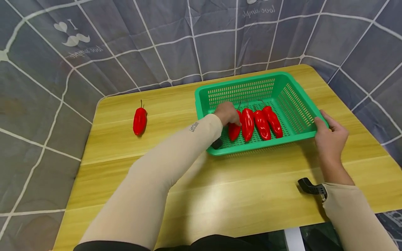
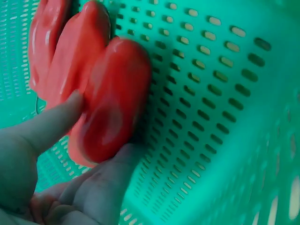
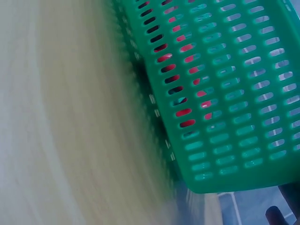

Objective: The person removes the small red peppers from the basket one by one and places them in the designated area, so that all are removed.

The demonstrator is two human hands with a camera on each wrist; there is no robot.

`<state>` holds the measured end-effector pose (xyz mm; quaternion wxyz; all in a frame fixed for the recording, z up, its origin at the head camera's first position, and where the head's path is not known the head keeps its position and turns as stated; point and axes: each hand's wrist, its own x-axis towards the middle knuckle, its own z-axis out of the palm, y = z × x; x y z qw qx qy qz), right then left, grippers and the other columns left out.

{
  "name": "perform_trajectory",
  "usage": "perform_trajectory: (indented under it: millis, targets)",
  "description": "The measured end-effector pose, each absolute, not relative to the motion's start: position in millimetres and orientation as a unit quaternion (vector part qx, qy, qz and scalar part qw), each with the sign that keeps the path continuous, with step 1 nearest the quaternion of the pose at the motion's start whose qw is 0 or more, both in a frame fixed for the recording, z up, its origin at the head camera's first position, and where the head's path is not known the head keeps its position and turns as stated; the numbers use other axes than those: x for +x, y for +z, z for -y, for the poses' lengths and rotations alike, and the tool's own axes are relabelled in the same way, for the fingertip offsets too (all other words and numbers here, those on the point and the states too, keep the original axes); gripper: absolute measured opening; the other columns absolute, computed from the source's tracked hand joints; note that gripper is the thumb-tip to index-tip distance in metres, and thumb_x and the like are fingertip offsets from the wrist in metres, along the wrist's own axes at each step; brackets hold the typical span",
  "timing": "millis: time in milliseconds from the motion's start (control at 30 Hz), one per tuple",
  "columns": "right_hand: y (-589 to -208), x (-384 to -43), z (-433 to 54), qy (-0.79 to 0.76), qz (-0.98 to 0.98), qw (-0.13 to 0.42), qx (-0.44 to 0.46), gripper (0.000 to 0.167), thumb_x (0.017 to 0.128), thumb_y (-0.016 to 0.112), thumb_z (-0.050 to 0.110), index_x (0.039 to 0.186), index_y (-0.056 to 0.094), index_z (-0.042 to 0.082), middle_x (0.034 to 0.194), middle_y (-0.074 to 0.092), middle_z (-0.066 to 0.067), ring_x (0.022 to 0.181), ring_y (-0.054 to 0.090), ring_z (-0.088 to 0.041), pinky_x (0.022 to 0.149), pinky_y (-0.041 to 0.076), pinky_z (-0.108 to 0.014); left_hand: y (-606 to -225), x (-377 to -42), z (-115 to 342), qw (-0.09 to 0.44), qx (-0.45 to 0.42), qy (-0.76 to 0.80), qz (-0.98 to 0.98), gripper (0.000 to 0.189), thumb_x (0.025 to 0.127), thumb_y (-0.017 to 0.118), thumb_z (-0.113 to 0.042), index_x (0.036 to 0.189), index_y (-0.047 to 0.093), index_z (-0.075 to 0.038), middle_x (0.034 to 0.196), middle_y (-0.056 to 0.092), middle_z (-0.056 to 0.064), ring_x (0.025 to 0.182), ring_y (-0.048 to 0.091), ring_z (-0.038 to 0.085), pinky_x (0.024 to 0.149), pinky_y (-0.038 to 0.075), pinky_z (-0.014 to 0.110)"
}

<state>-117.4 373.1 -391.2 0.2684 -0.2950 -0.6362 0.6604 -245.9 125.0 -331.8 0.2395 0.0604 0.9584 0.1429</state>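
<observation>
A green slotted plastic basket (image 1: 301, 83) stands on the wooden table with several glossy red peppers (image 1: 272, 122) side by side in it. Reaching into its left part, my left hand (image 1: 227, 113) pinches the leftmost red pepper (image 1: 234, 131). In the left wrist view the thumb and fingers of the left hand (image 2: 93, 192) lie on either side of that pepper (image 2: 115, 98). My right hand (image 1: 331, 136) grips the basket's rim at its front right corner. Through the slots of the basket wall (image 3: 220, 154), red shows in the right wrist view; the right hand's hold is not clear there.
One more red pepper (image 1: 140, 121) lies on the wooden table (image 1: 176, 139), left of the basket. A grey cloth with white grid lines (image 1: 176, 42) hangs behind and at both sides. A black strap (image 1: 311, 187) sits at the right wrist.
</observation>
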Motion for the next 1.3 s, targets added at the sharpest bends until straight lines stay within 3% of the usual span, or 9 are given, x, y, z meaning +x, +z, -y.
perform_trajectory:
  millis: [133, 400, 600, 733, 867, 1300]
  targets:
    - [-391.6, -117.1, -373.0, 0.659, 0.633, 0.273, -0.300, 0.032, 0.093, 0.072, 0.015, 0.125, 0.072, 0.014, 0.137, 0.061, -0.007, 0.094, 0.065, -0.008, 0.071, 0.050, -0.008, -335.6, -245.0, -125.0, 0.219, 0.061, 0.168, -0.959, 0.035, 0.085, 0.082, -0.027, 0.105, 0.065, -0.005, 0.094, 0.064, 0.004, 0.088, 0.071, 0.019, 0.056, 0.049, 0.021]
    - [-389.3, -116.3, -371.6, 0.636, 0.663, 0.259, -0.296, 0.034, 0.093, 0.072, 0.019, 0.127, 0.071, 0.016, 0.137, 0.061, -0.005, 0.097, 0.064, -0.008, 0.075, 0.050, -0.010, -332.8, -246.8, -120.8, 0.217, 0.043, 0.221, -0.950, 0.040, 0.082, 0.086, -0.027, 0.103, 0.064, -0.003, 0.090, 0.063, 0.005, 0.085, 0.071, 0.020, 0.057, 0.048, 0.021]
    - [-386.2, -115.8, -370.5, 0.631, 0.674, 0.251, -0.291, 0.036, 0.095, 0.071, 0.021, 0.130, 0.069, 0.016, 0.140, 0.059, -0.006, 0.099, 0.063, -0.009, 0.075, 0.050, -0.010, -329.4, -251.3, -116.3, 0.193, 0.055, 0.236, -0.951, 0.037, 0.080, 0.087, -0.032, 0.095, 0.067, -0.004, 0.089, 0.064, 0.003, 0.073, 0.056, 0.013, 0.060, 0.048, 0.022]
    - [-386.2, -115.0, -371.0, 0.632, 0.672, 0.250, -0.294, 0.034, 0.094, 0.070, 0.020, 0.128, 0.070, 0.017, 0.140, 0.059, -0.006, 0.097, 0.063, -0.008, 0.074, 0.049, -0.009, -327.6, -253.8, -115.2, 0.166, 0.056, 0.280, -0.944, 0.039, 0.079, 0.088, -0.031, 0.106, 0.073, -0.006, 0.107, 0.068, 0.002, 0.087, 0.059, 0.014, 0.069, 0.052, 0.023]
    - [-386.3, -114.4, -371.9, 0.636, 0.668, 0.249, -0.296, 0.034, 0.094, 0.071, 0.020, 0.128, 0.071, 0.018, 0.140, 0.059, -0.006, 0.095, 0.063, -0.007, 0.073, 0.049, -0.009, -324.5, -254.7, -114.8, 0.150, 0.057, 0.327, -0.931, 0.051, 0.080, 0.088, -0.029, 0.123, 0.070, -0.008, 0.119, 0.068, 0.002, 0.101, 0.061, 0.016, 0.074, 0.053, 0.023]
    - [-384.8, -114.9, -371.9, 0.657, 0.646, 0.252, -0.295, 0.035, 0.094, 0.071, 0.016, 0.128, 0.070, 0.014, 0.140, 0.058, -0.008, 0.088, 0.065, -0.007, 0.069, 0.050, -0.008, -310.4, -255.8, -103.5, 0.159, 0.043, 0.472, -0.866, 0.053, 0.082, 0.086, -0.018, 0.130, 0.066, -0.007, 0.112, 0.071, 0.002, 0.096, 0.066, 0.015, 0.072, 0.054, 0.022]
